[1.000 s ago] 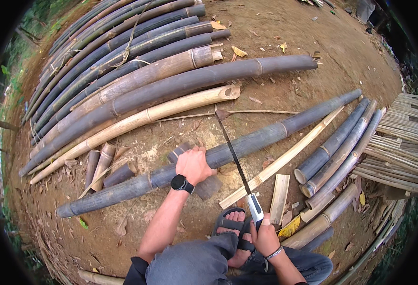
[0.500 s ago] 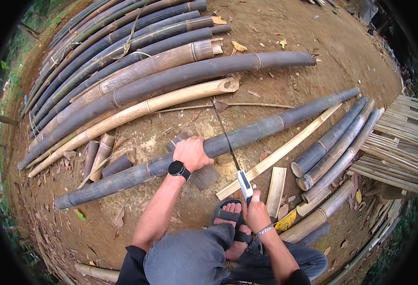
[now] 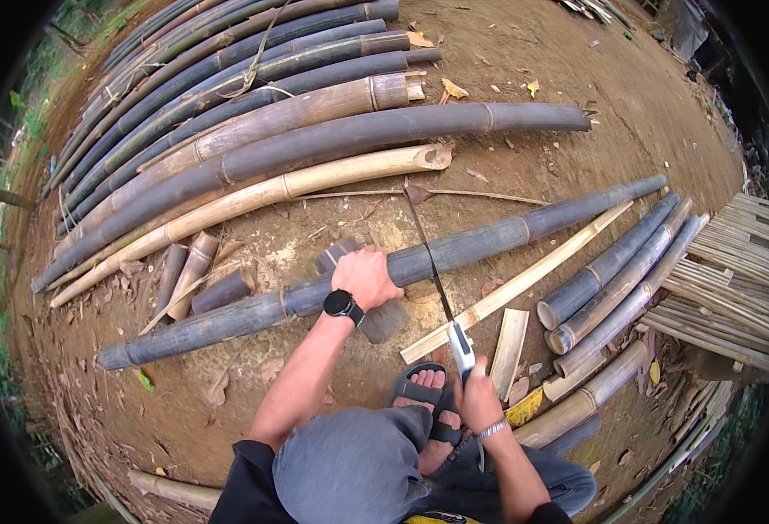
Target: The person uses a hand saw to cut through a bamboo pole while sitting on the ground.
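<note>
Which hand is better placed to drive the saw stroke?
Right hand: it grips the white-handled hand saw, blade across the long dark bamboo pole. Left hand pins that pole.

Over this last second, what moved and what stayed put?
The right hand drew the saw back toward the person: its tip, which reached well past the dark bamboo pole a second ago, now sits closer to it, the blade still crossing the pole. The left hand kept its grip on the pole beside the blade. The pole, the short pieces and the stacked poles lie as before.
</note>
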Demonstrator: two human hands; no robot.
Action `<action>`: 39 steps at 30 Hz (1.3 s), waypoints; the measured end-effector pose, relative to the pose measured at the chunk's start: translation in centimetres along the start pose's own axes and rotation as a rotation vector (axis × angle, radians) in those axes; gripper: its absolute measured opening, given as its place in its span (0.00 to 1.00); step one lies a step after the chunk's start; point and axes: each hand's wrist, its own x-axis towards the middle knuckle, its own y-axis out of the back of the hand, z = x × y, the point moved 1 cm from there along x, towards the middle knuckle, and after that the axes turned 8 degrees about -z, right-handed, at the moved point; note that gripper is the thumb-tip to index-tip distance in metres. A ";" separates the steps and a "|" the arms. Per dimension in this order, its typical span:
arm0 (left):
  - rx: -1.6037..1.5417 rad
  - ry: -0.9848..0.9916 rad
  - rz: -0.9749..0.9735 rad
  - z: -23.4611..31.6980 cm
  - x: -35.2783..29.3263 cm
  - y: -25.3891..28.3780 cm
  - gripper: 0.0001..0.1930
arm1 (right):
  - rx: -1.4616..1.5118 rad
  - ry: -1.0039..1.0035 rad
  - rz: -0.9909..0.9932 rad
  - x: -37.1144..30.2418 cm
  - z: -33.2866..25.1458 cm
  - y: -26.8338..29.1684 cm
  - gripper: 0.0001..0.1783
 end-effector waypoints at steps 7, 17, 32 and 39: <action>-0.016 0.019 -0.045 -0.3 -0.1 0.0 0.30 | 0.002 0.056 0.028 -3.9 1.0 -0.5 0.23; -0.032 -0.012 -0.016 -0.1 -0.3 0.1 0.29 | 0.017 0.044 0.031 -3.2 1.4 -1.0 0.22; 0.004 -0.010 -0.095 1.0 0.2 0.4 0.27 | -0.064 0.089 0.062 0.4 1.2 -0.3 0.24; -0.028 0.023 -0.120 0.4 0.3 0.8 0.28 | -0.037 -0.020 -0.020 2.0 0.4 -0.2 0.24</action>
